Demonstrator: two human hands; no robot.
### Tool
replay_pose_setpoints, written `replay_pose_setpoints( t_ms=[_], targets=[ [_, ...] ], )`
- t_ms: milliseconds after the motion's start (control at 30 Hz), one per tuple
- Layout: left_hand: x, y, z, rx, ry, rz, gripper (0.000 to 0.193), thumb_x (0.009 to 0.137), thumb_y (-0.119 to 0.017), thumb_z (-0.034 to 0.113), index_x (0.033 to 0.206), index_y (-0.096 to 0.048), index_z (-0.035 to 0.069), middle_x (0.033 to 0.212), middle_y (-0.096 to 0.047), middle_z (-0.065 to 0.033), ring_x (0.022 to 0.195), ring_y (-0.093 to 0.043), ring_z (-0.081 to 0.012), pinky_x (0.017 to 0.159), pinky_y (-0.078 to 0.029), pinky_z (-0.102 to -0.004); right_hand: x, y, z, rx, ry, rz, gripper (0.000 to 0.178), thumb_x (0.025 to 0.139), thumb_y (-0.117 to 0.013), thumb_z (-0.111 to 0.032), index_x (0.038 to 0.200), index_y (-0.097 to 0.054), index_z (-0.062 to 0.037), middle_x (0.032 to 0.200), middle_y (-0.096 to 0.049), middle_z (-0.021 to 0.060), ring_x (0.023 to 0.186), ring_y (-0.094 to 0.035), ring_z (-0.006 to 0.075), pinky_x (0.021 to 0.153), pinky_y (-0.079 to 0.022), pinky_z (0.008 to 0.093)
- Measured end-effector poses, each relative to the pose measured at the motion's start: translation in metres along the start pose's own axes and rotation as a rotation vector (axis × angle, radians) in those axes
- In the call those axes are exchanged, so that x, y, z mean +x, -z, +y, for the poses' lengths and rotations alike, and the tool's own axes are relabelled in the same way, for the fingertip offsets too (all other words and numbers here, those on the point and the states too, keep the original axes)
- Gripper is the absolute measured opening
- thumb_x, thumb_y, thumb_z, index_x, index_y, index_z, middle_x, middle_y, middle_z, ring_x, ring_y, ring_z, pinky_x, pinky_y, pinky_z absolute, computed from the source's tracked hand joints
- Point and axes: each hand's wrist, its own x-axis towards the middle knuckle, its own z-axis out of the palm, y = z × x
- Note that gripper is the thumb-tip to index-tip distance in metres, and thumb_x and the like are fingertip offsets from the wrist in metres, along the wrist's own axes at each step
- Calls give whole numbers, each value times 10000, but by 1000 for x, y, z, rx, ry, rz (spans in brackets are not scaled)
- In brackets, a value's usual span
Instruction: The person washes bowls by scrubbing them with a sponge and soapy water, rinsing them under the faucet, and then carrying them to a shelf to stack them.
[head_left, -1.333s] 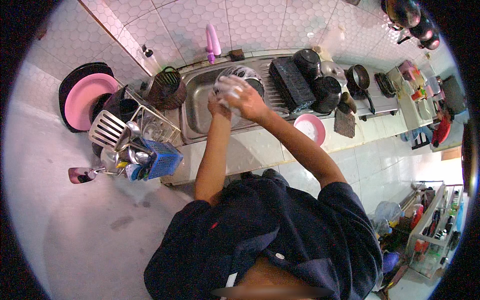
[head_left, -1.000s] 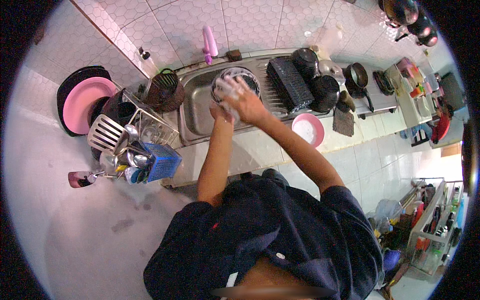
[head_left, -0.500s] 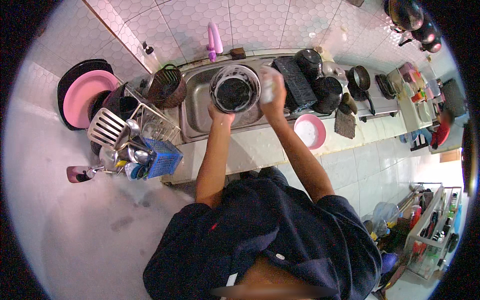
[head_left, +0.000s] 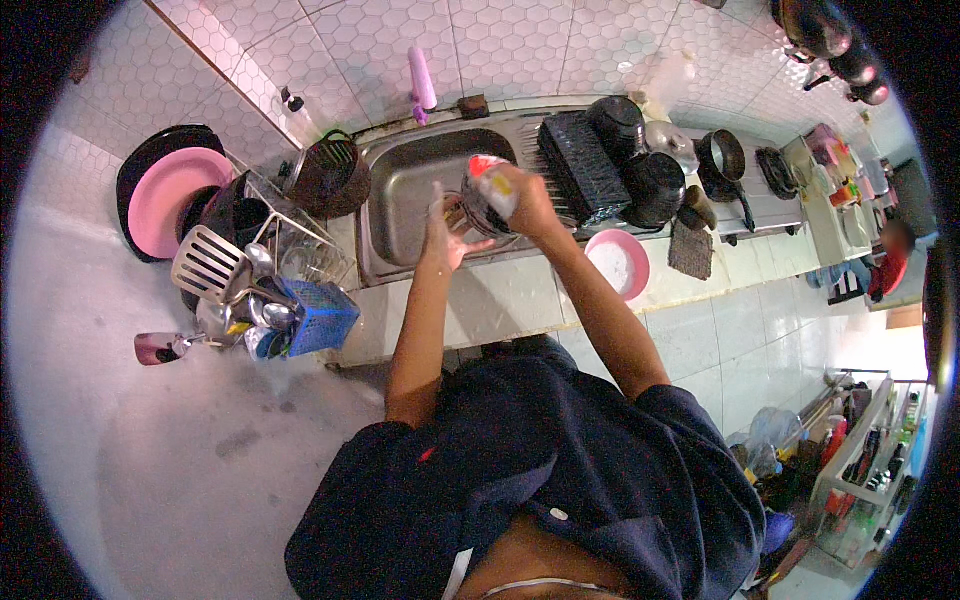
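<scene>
In the head view we look straight down on a person in a dark navy short-sleeved shirt (head_left: 560,470) who stands at a white tiled counter (head_left: 500,300) with a rectangular stainless steel sink (head_left: 405,195) set into it. Both bare forearms reach up from the lower part of the picture to the sink.

The right hand (head_left: 525,195) is closed around a small plastic squeeze bottle with a red cap (head_left: 490,180), tipped over the basin with its cap end toward the left. The left hand (head_left: 445,235) is open with the fingers spread and the palm turned up, just below and beside the bottle, over the front edge of the sink. Something round and dark sits in the basin behind the two hands; we cannot tell what it is.

To the left of the sink stands a dark brown woven basket with a handle (head_left: 325,175). Further left, a wire dish rack (head_left: 250,250) holds a white slotted spatula (head_left: 205,265), and a blue plastic cutlery basket (head_left: 315,315) sits at its front. A round pink plate (head_left: 165,195) leans near the wall.

To the right of the sink lie a black ribbed tray (head_left: 580,165) and black pots (head_left: 655,185). A round pink bowl (head_left: 620,262) rests on the counter near the right forearm. A pink tap handle (head_left: 422,80) stands against the hexagon-tiled wall above the sink.
</scene>
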Motion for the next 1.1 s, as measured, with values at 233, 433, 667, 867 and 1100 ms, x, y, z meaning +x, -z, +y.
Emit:
replay_pose_setpoints(
  t_ms=[233, 433, 667, 867, 1100],
  targets=[
    [-23, -16, 0, -142, -4, -229, 595, 871, -514, 659, 1067, -627, 109, 1035, -666, -72, 968, -644, -257, 884, -521, -439, -17, -32, -14, 62, 331, -194, 260, 757, -728, -121, 986, -635, -39, 855, -660, 178, 790, -654, 384, 689, -521, 431],
    [-10, -16, -11, -137, -55, -354, 514, 903, -506, 608, 1014, -642, 125, 1023, -677, -47, 956, -651, -222, 858, -530, -401, -12, -13, -3, 60, 44, -313, 185, 808, -696, -149, 891, -602, -13, 778, -638, 198, 723, -637, 399, 630, -487, 449],
    [-22, -25, -24, -147, 10, -329, 593, 878, -536, 615, 1185, -593, 110, 1128, -656, -72, 1042, -625, -254, 908, -507, -427, -34, -26, 41, -83, 255, -449, 250, 849, -630, -264, 972, -589, -51, 783, -607, 186, 709, -597, 437, 629, -444, 542],
    [-16, 17, -50, -222, -168, -540, 468, 889, -591, 408, 1207, -563, 66, 1193, -622, -95, 1085, -604, -267, 938, -499, -439, -42, -8, 47, -28, 521, -511, 432, 831, -585, -320, 1087, -563, 27, 1033, -586, 242, 931, -555, 380, 796, -445, 508],
    [-9, 28, -43, -101, -518, -276, 383, 852, -566, 159, 1219, -523, 57, 1209, -587, -112, 1102, -595, -258, 900, -536, -429, -19, -2, 34, -720, 350, -608, 551, 953, -434, -246, 1412, -349, 47, 1508, -272, 278, 1406, -276, 398, 1148, -231, 457]
  ],
)
